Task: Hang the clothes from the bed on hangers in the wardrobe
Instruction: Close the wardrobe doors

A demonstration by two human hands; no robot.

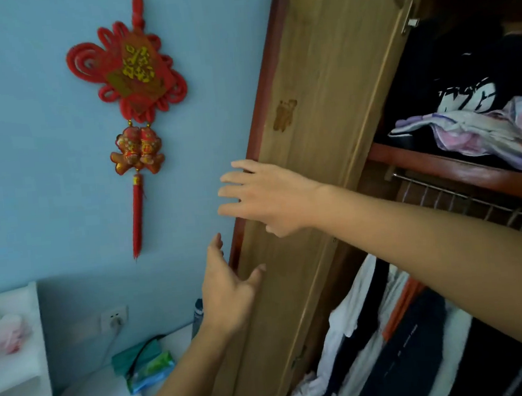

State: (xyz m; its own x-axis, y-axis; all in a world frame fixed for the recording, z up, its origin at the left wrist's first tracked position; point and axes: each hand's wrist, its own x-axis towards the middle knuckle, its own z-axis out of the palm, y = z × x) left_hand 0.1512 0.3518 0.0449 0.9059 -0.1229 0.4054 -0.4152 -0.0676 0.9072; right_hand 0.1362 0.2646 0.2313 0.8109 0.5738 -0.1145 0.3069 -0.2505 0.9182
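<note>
Wardrobe door open, no garment in hand

Wardrobe door (318,148) is stiff and heavy; push flat, near its edge. Right hand (263,197) and left hand (230,292) are both splayed, empty, at that edge. Hung clothes (401,337), soft and light, lie right of both hands. Bed unseen.

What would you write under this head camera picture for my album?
Both open hands, left hand and right hand, reach the wooden wardrobe door, with clothes hanging inside.
</note>
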